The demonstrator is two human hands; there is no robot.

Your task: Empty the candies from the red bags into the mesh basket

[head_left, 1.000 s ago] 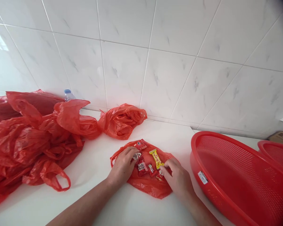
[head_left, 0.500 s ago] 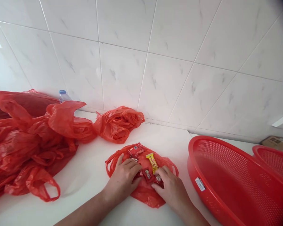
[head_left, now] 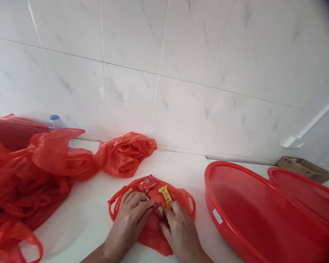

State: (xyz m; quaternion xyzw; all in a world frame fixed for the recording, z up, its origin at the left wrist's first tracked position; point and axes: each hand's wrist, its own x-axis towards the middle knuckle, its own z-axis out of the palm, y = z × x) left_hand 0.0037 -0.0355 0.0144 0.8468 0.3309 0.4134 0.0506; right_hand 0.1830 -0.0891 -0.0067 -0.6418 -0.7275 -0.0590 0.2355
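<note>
A red plastic bag [head_left: 152,233] lies flattened on the white tabletop under both hands, its loop handles out to either side. On it are small wrapped snacks: a yellow packet [head_left: 165,195], a red packet [head_left: 147,183] at the top and another red packet [head_left: 159,210] between my hands. My left hand [head_left: 131,217] curls over the left side of the pile, fingers closed around red packets they mostly cover. My right hand [head_left: 179,228] is closed by thumb and fingers at the pile's right side, touching the yellow packet's lower end; what its fingertips pinch is largely hidden.
Crumpled red plastic bags [head_left: 52,160] heap on the left, with another bunched bag [head_left: 127,153] by the tiled wall [head_left: 126,98]. A blue-capped bottle [head_left: 55,122] stands behind them. To the right are a large red basket [head_left: 216,197], a second red basket [head_left: 279,173] and a cardboard box [head_left: 304,168].
The view has shifted right and tilted up a little. Both hands have drawn closer together around the packets, and the red packet by my right fingers is now covered.
</note>
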